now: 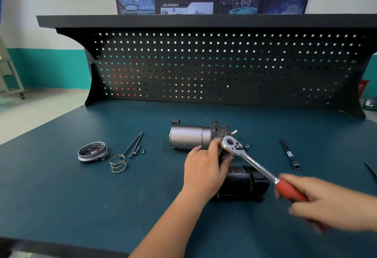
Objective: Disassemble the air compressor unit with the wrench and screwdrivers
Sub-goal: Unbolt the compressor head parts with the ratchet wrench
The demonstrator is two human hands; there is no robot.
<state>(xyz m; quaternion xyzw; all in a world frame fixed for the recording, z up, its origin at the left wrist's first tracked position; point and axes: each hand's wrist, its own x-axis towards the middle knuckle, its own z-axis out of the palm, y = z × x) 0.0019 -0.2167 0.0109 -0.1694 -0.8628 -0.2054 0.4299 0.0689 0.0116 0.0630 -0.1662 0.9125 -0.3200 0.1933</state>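
Observation:
The air compressor unit (190,137) lies mid-bench, a silver cylinder at the back and a black cylinder (243,183) nearer me. My left hand (206,166) grips the unit's middle block, fingers curled over it. My right hand (326,200), blurred, holds the red handle of a ratchet wrench (255,164). The wrench head (230,142) sits on top of the block, right beside my left fingertips.
To the left lie a round metal end cover (92,151), a coil spring (118,163), two long bolts (135,144) and short screws (143,151). A black extension bar (289,153) lies to the right. A dark tool tip (370,169) shows at the right edge. The pegboard (224,68) backs the bench.

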